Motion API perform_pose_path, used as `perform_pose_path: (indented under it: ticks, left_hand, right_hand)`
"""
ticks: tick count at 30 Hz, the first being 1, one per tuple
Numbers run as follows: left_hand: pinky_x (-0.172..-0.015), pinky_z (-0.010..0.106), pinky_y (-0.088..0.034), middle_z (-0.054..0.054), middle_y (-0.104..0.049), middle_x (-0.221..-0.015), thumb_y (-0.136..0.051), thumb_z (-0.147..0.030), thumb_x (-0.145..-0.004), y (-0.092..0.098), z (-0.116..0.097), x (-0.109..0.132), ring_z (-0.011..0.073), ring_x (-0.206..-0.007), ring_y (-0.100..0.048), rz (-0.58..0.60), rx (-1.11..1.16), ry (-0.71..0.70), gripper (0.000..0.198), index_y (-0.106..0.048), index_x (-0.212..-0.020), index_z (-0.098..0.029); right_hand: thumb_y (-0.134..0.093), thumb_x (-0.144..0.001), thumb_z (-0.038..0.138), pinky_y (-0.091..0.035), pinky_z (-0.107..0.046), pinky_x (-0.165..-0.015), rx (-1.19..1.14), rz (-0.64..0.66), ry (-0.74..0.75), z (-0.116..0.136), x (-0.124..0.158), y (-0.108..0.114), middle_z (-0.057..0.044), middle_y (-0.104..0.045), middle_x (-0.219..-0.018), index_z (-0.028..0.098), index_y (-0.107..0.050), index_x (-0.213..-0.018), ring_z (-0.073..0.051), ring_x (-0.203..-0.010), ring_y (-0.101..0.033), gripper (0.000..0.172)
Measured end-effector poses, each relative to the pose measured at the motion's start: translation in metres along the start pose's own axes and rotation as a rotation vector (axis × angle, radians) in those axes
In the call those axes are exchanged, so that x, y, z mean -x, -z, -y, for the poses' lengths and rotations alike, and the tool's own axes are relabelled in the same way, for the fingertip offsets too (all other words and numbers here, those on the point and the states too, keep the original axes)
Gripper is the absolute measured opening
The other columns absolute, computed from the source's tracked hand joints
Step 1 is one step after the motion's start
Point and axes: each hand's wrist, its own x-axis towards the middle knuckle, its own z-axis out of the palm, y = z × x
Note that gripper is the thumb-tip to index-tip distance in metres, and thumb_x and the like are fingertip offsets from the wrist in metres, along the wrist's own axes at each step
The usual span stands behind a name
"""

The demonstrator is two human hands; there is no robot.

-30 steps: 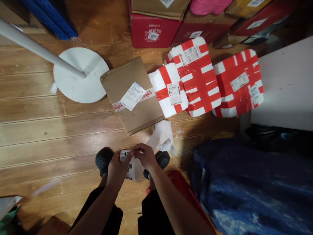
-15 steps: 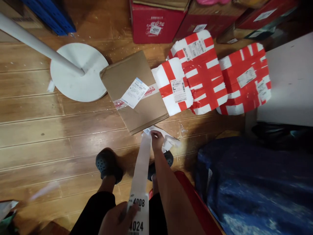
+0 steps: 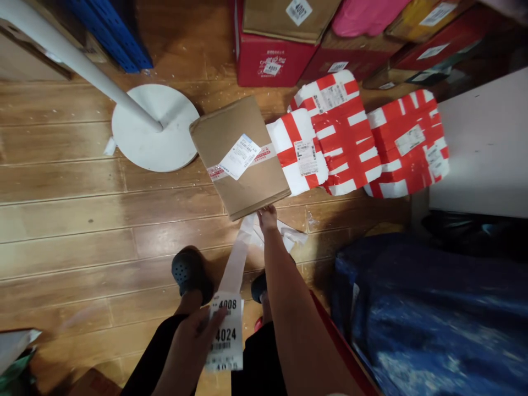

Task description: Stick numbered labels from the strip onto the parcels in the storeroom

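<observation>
In my left hand [image 3: 190, 336], low in the view, a strip of printed number labels [image 3: 227, 330] is gripped between thumb and fingers; 4008 and 4024 are readable. Its white backing paper [image 3: 234, 264] runs away from me to the floor. My right hand [image 3: 268, 218] is at the near lower edge of a brown cardboard box [image 3: 256, 190], fingers bent and their tips partly hidden by it. Whether a label is between them cannot be seen. On the box's top is a white shipping label [image 3: 240, 157].
White foam parcels with red tape [image 3: 346, 137] lie right of the box. Behind them stand a red carton [image 3: 276, 60] and other stacked boxes. A round white stand base [image 3: 154, 148] is at left, a blue bag [image 3: 429, 319] at right. Loose paper [image 3: 291, 234] lies near my foot.
My right hand, which pinched a small numbered label, has moved forward to the box's near edge, and that label is out of sight. My left hand has raised the strip; the view has shifted.
</observation>
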Motion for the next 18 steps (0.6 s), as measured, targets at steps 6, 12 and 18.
perform_pose_path:
  ticks: [6,12,18]
  left_hand:
    - [-0.065,0.028,-0.053,0.007,-0.071,-0.08,-0.072,-0.067,-0.053,0.021,-0.025,0.04,0.0236,-0.078,-0.065,0.023,0.168,-0.159,0.058,-0.071,-0.08,-0.015]
    - [-0.063,0.03,-0.051,0.006,-0.067,-0.069,-0.071,-0.067,-0.054,0.022,-0.064,0.161,0.0208,-0.067,-0.063,0.13,0.407,-0.241,0.06,-0.069,-0.077,-0.011]
    - [-0.064,0.027,-0.047,0.004,-0.065,-0.068,-0.07,-0.065,-0.058,0.027,-0.079,0.332,0.0168,-0.064,-0.057,-0.043,0.574,-0.741,0.055,-0.069,-0.079,-0.014]
  right_hand:
    - [-0.059,-0.076,0.054,-0.052,-0.031,-0.067,-0.046,0.35,-0.241,0.095,0.147,0.018,-0.005,-0.069,-0.088,0.021,-0.064,-0.089,-0.017,-0.077,-0.065,0.036]
    - [-0.071,-0.071,0.048,-0.051,-0.03,-0.074,0.159,0.856,-0.184,0.228,0.321,0.052,-0.005,-0.07,-0.097,0.022,-0.063,-0.104,-0.018,-0.083,-0.065,0.043]
    - [-0.07,-0.065,0.058,-0.055,-0.036,-0.066,0.409,0.877,0.07,0.353,0.419,0.064,-0.006,-0.071,-0.082,0.022,-0.067,-0.085,-0.025,-0.077,-0.066,0.041]
